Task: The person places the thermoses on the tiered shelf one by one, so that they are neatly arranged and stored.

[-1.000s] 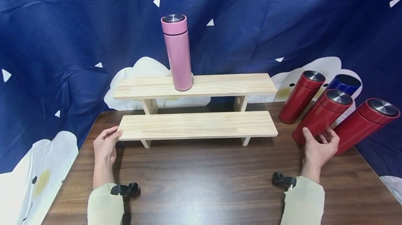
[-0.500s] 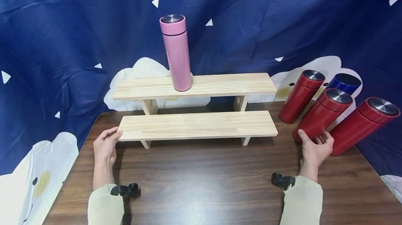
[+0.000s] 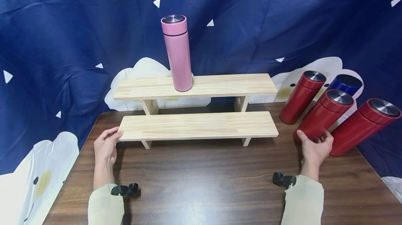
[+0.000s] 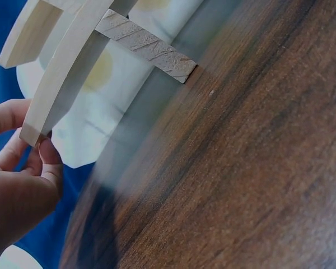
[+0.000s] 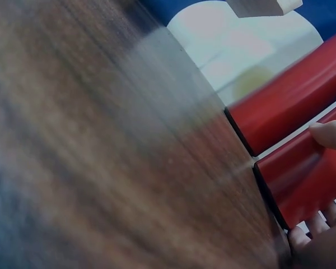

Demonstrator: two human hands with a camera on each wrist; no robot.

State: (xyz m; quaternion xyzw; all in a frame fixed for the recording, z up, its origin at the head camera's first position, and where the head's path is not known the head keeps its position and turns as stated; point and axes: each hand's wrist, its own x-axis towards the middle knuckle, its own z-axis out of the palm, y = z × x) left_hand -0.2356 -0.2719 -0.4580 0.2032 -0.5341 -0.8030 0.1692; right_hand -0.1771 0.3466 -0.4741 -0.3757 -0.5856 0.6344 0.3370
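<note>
My left hand [image 3: 105, 145] pinches the left end of the lower board of a two-tier wooden shelf [image 3: 198, 125]; its thumb [image 4: 50, 157] lies near the board's corner in the left wrist view. On the right, my right hand [image 3: 316, 150] holds the lower part of the front red thermos [image 3: 318, 120], which stands on the table. The right thumb [image 5: 330, 134] is on one side of that thermos and the other fingers on the far side. A pink thermos [image 3: 179, 55] stands upright on the upper board, left of its middle.
Close around the held thermos stand another red thermos [image 3: 299, 101] behind it, a larger red one [image 3: 361, 130] to its right, and a partly hidden blue one [image 3: 345, 84]. A dark wooden table [image 3: 198, 179] lies beneath, with a blue curtain [image 3: 238, 15] behind.
My right hand has shifted slightly left, closer around the front red thermos. The left hand, the shelf and the thermoses keep their places.
</note>
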